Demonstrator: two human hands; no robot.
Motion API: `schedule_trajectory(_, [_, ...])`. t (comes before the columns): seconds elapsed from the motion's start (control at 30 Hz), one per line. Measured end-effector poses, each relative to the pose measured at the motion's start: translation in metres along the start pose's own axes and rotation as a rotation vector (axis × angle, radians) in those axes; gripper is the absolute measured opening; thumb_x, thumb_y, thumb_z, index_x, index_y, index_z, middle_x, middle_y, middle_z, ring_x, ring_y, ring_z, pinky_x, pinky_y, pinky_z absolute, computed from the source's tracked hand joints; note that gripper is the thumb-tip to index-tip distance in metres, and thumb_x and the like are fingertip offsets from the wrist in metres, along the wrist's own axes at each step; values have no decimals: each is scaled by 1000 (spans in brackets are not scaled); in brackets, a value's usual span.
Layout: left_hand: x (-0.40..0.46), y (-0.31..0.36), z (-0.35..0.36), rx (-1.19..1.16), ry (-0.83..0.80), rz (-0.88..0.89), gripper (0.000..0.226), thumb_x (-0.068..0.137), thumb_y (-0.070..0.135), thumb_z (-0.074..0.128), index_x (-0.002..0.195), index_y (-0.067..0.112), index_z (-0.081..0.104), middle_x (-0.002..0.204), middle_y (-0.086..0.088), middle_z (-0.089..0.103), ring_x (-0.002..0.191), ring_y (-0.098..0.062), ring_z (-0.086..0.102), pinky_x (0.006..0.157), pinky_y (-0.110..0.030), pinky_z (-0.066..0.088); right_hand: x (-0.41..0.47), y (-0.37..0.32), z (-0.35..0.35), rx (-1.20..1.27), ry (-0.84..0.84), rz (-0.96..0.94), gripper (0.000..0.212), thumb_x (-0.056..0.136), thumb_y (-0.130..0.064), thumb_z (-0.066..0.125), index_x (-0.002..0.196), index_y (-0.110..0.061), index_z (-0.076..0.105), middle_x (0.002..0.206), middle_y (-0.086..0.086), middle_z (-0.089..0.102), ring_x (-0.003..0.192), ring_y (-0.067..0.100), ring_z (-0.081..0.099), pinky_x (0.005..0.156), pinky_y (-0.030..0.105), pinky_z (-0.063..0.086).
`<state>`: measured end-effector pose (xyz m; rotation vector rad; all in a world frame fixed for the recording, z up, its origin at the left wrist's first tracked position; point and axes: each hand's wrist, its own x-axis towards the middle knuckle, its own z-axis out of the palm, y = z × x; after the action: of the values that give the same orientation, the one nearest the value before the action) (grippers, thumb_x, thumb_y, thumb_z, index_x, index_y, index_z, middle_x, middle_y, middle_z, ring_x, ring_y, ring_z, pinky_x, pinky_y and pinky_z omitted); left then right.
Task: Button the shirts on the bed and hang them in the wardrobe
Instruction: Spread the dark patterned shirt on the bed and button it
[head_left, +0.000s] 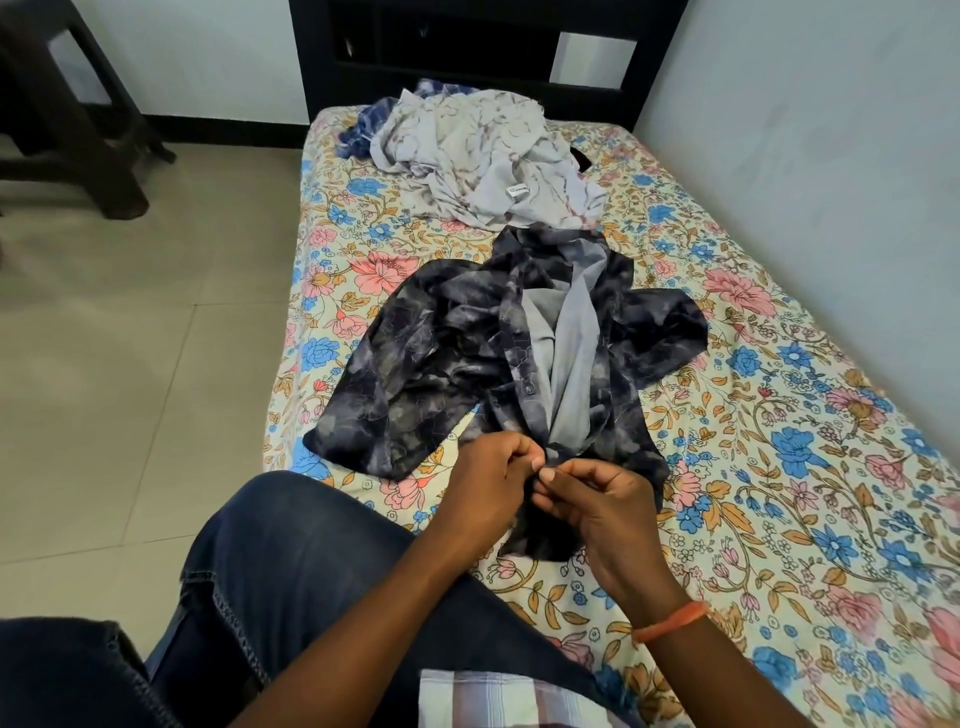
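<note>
Pinching the front placket near the hem, left hand (493, 480) and right hand (597, 506) both grip the dark floral shirt (441, 343), which lies spread open on the bed (779, 415) in front of the person. Fabric looks thin, soft and limp, likely slippery, so best held at the stiffer button band or collar. Count: one dark shirt in hand, one pale marbled shirt (483, 156) heaped near the headboard, one blue patterned garment (363, 124) partly beneath it.

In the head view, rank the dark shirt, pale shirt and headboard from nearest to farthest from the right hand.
From the right hand:
1. Dark shirt, pinched at its hem.
2. Pale shirt, crumpled mid-bed beyond it.
3. Headboard, at the far end.
</note>
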<state>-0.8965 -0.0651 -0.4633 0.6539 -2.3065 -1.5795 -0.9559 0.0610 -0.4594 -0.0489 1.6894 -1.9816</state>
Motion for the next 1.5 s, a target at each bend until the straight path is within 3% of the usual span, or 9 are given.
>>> schedule_trajectory(0.23, [1,0,3,-114,-20,-81,19,96,12,57,92,14,76,77,10,69,66,5,61,63,-12,44,4,2,-3,-295,75,-155,6,77,-5,81,79,-4,75,83,15,72,75,29,73,65,38,61])
schedule_trajectory(0.37, [-2,5,2,-131,-11,-75,9,86,25,72,82,19,77,73,5,73,68,-5,69,63,-24,57,6,8,-5,-518,115,-311,6,78,-11,81,76,-13,76,79,-1,69,72,19,70,65,36,61])
schedule_trajectory(0.43, [-2,5,2,-96,1,-77,8,84,26,75,85,18,78,73,5,73,67,-3,68,63,-21,56,6,9,-4,-582,122,-355,7,78,-11,81,75,-16,76,78,-3,68,70,14,68,67,34,60])
schedule_trajectory(0.6, [3,1,-3,-70,-59,-89,10,86,20,74,94,15,79,82,4,75,72,-3,69,66,-15,53,4,9,-2,-513,117,-335,9,75,-10,84,77,-13,75,77,0,71,69,17,69,65,30,59])
schedule_trajectory(0.7, [5,-1,-6,-299,-106,-251,8,89,14,70,90,11,78,83,-10,76,76,-25,71,73,-34,59,3,7,-1,-367,68,-229,10,74,-9,84,81,-9,76,76,7,75,73,25,73,69,35,61])
schedule_trajectory(0.87, [5,-2,-12,-563,-155,-425,8,90,7,67,93,6,74,85,-12,73,79,-17,70,69,-28,60,3,6,-2,-239,32,-129,11,78,-4,79,88,-8,76,82,12,76,83,30,74,75,37,60])
schedule_trajectory(1.23, [5,1,-11,-430,-133,-371,4,82,7,77,86,5,76,85,-20,74,75,-26,70,76,-43,59,4,8,-3,-418,18,-231,11,77,-10,82,83,-15,75,78,6,75,76,25,73,76,47,61])
schedule_trajectory(1.37, [5,1,-10,-479,-134,-439,2,85,6,73,84,6,75,85,-15,74,77,-21,71,73,-36,61,5,8,-6,-406,-1,-221,15,75,-6,83,86,-14,75,81,6,76,79,25,74,80,49,60])
schedule_trajectory(1.5, [5,0,-6,-486,-99,-483,10,92,10,67,83,11,71,76,-6,70,70,-15,65,57,-26,53,6,8,-7,-374,-29,-182,22,72,-7,84,91,-12,76,85,6,77,83,23,74,84,46,59])
